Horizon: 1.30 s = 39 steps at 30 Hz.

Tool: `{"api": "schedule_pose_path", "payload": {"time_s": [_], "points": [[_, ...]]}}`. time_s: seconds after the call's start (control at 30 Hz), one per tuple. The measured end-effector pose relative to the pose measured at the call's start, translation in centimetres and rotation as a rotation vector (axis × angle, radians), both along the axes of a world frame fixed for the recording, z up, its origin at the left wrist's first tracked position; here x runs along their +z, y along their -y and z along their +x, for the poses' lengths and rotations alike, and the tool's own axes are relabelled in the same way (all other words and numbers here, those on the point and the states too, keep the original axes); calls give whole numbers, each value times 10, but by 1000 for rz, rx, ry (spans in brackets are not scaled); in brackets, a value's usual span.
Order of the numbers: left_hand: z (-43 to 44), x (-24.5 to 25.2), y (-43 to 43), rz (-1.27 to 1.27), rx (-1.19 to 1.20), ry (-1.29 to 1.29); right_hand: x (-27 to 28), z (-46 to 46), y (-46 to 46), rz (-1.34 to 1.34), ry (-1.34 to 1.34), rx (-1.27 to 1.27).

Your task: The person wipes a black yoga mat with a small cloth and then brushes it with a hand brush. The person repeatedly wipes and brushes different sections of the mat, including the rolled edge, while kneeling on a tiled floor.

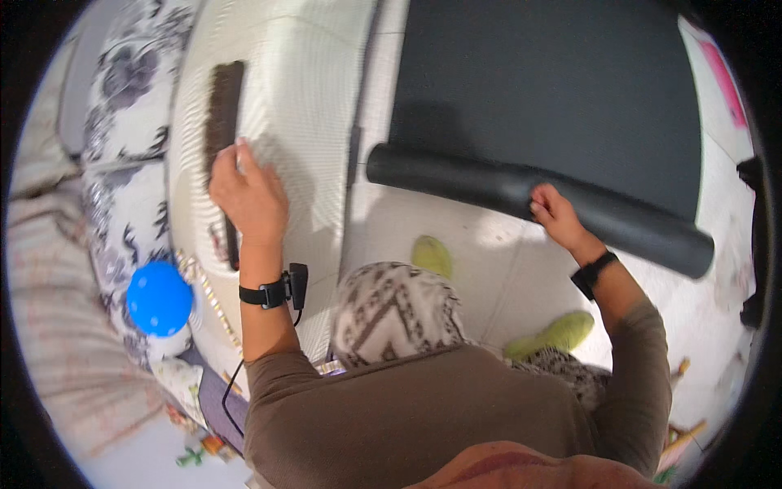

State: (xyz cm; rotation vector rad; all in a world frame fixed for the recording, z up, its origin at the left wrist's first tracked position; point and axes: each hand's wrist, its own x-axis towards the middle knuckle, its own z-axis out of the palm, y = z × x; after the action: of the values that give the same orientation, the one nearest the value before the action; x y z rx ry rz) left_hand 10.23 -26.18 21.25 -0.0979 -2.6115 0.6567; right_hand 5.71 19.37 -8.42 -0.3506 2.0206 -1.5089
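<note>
A long dark brush (226,110) with brown bristles lies lengthwise along a pale ribbed cloth (305,79) at the left. My left hand (252,194) is over the brush's lower part, its fingers bent; whether they grip the handle cannot be told. On the right, my right hand (556,214) is curled at the partly rolled end (476,180) of a dark grey mat (550,79). Its fingertips are near or against the roll, and their exact contact is unclear. The flat part of the mat stretches away from me over the light tiled floor.
A blue ball or balloon (159,299) rests on floral fabric (131,208) at the far left. A patterned strip (214,299) runs along the cloth's near edge. My feet in yellow-green footwear (553,335) are on the tiles. A pink object (722,82) is at the far right.
</note>
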Motion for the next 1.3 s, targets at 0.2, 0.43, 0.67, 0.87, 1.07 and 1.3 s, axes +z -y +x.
{"api": "schedule_pose_path", "payload": {"time_s": [0.2,0.43,0.67,0.87,1.07,1.3], "points": [[-16,-168,-110,406,-639,949,8,-32,1,48,-87,-44],[-35,-226,-134,304,-485,882,22,-90,15,228,-138,-193],[-92,-229,-138,325,-423,886,22,-151,-5,3,-170,-361],[-127,-241,-138,301,-415,887,75,-130,-86,571,-928,16],[-170,-237,-138,430,-423,1019,86,-74,-117,1054,-877,296],[-204,-210,-153,454,-265,1216,50,-94,-107,1145,-761,182]]}}
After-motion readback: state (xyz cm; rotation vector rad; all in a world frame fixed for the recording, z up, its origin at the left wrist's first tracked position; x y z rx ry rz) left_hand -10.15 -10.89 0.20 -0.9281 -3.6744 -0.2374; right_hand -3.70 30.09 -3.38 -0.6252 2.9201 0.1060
